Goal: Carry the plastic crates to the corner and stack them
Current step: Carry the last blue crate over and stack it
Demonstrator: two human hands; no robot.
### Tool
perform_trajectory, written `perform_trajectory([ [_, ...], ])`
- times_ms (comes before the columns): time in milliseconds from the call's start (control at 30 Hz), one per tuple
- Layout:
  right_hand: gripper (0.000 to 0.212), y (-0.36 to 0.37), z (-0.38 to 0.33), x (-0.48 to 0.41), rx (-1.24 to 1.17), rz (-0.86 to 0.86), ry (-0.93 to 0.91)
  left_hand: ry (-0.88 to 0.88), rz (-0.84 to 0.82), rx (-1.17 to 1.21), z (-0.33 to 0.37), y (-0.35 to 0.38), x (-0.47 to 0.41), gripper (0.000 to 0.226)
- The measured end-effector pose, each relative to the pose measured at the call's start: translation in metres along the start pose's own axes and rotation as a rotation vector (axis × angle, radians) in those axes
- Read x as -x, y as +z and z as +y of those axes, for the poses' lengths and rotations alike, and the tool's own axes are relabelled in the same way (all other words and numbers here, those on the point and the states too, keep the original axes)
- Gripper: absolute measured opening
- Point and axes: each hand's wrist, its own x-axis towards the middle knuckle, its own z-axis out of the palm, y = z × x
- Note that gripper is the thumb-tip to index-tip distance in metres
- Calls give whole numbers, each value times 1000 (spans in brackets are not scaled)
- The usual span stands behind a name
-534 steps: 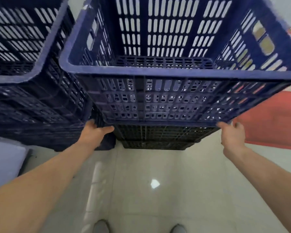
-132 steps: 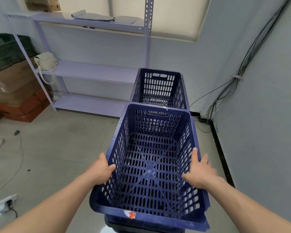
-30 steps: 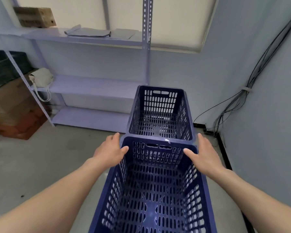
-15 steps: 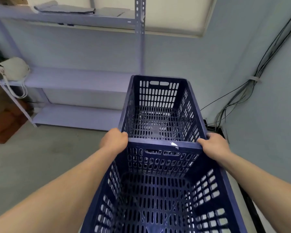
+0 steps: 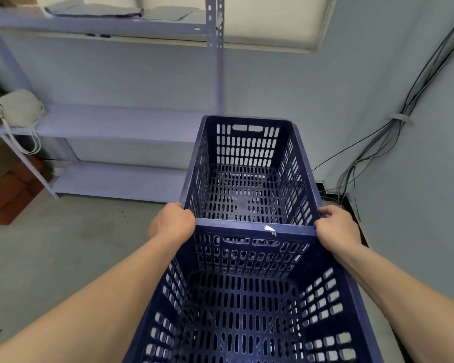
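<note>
Gripping now where a second ago they lay open against the sides, the left hand (image 5: 172, 224) and right hand (image 5: 337, 227) have each curled over a corner of the rim, at 10 and 2 o'clock of the near crate (image 5: 247, 297). That rim butts against the far crate (image 5: 247, 153), which sits at 12 o'clock, end to end with the near one and touching it. I cannot tell which of the two rims the fingers actually clasp. The far crate stands close to the room's corner, with the cables (image 5: 378, 142) on the wall at 2 o'clock and the shelf rack (image 5: 116, 121) at 10 o'clock. Both crates are empty and side by side rather than one on the other, so the stacking looks not yet done. The fresh two-handed hold suggests a lift or shove is about to begin.
</note>
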Motion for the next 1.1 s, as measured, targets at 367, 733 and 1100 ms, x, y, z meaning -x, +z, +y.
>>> perform_trajectory([
  [367,40,-1,2,5,-1,6,40,30,-18,-39,-2,1,-1,31],
  [733,39,0,-4,8,105,41,28,7,23,-23,-3,2,0,34],
  [1100,29,1,-8,9,215,26,1,17,27,-28,-3,2,-1,33],
])
